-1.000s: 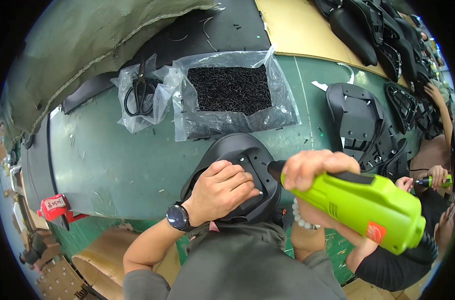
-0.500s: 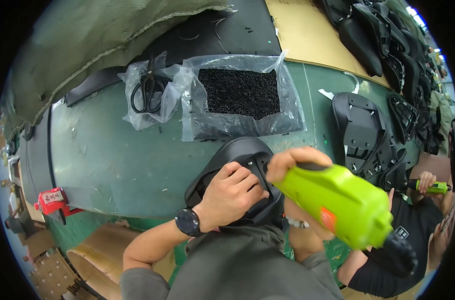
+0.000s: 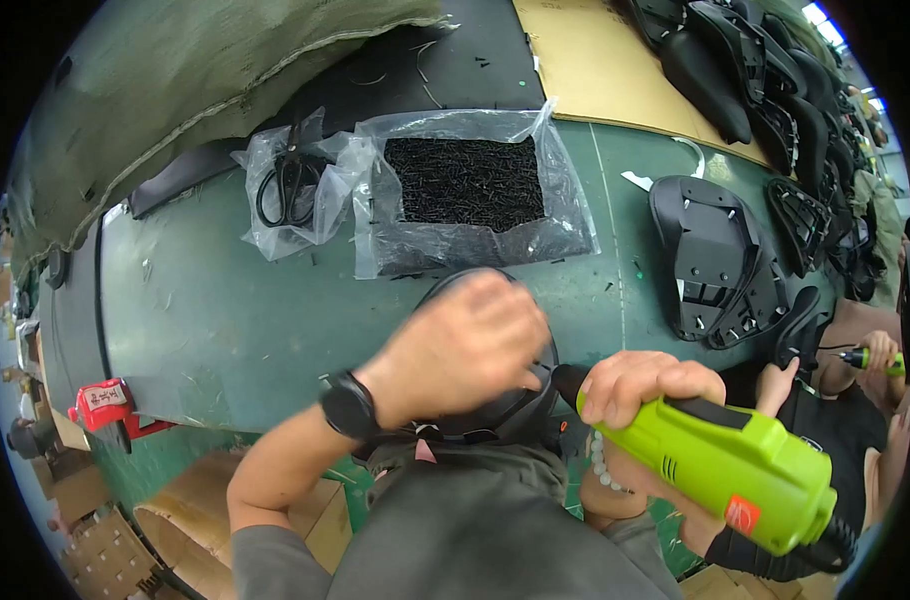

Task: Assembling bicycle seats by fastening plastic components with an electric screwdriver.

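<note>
My right hand (image 3: 647, 395) is wrapped round a lime-green electric screwdriver (image 3: 740, 465), its dark nose pointing left toward the black seat part. My left hand (image 3: 465, 335), with a dark watch at the wrist, is over the black seat part (image 3: 515, 408) against my body at the table's edge. Motion smears its fingers, and whether they hold anything is unclear. The hand hides much of the seat part. Beyond it lies a clear plastic bag (image 3: 375, 245) spread open round a heap of small black screws (image 3: 470, 185).
Black-handled scissors (image 3: 293, 190) lie on crumpled plastic to the left of the screws. A red container (image 3: 105, 402) stands at the left edge. On the right are black seat shells (image 3: 710, 260); behind them, piled seats (image 3: 765, 70). A co-worker's hand (image 3: 880, 352) holds a similar green tool.
The screwdriver has moved down and swung, so its nose now points at the seat part. My left hand has lifted and shifted slightly up over the part.
</note>
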### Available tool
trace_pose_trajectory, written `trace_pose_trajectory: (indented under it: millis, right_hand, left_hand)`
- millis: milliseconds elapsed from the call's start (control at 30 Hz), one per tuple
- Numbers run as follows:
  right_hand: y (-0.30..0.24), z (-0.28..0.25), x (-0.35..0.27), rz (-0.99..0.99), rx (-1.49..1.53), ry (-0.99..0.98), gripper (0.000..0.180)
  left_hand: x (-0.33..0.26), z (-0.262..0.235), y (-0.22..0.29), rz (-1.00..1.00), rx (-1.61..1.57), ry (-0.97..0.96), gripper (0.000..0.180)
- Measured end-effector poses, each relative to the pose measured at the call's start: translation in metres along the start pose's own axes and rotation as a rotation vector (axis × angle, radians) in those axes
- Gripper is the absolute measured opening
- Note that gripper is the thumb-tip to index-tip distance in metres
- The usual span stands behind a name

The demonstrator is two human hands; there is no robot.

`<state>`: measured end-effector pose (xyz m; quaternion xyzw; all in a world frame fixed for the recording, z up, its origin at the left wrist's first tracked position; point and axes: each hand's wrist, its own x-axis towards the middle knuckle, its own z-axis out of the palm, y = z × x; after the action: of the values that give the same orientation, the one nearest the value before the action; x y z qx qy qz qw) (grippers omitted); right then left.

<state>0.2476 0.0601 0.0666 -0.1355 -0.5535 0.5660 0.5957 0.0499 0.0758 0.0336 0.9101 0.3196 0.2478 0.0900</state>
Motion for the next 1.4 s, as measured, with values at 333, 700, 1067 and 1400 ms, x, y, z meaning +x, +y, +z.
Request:
trace_pose_trajectory:
  millis: [333,700,1067,1400]
  right_hand:
    - [0.001,-0.01,-0.006,-0.085,0.041,0.116,0.073]
    - [0.012,-0.03,-0.015,-0.11,0.129,0.259,0.127]
    - [0.004,-0.024,-0.006,-0.151,0.126,0.185,0.118]
    - [-0.008,-0.006,0.005,-0.243,0.04,0.103,0.102]
  left_hand:
    - [0.009,-0.007,-0.069,-0.247,-0.125,0.04,0.029]
    - [-0.021,0.017,-0.145,-0.511,0.484,-0.031,0.017]
    - [-0.022,0.011,-0.147,-0.438,0.349,0.184,0.016]
    - [-0.017,0.003,-0.109,-1.026,-0.978,0.466,0.025]
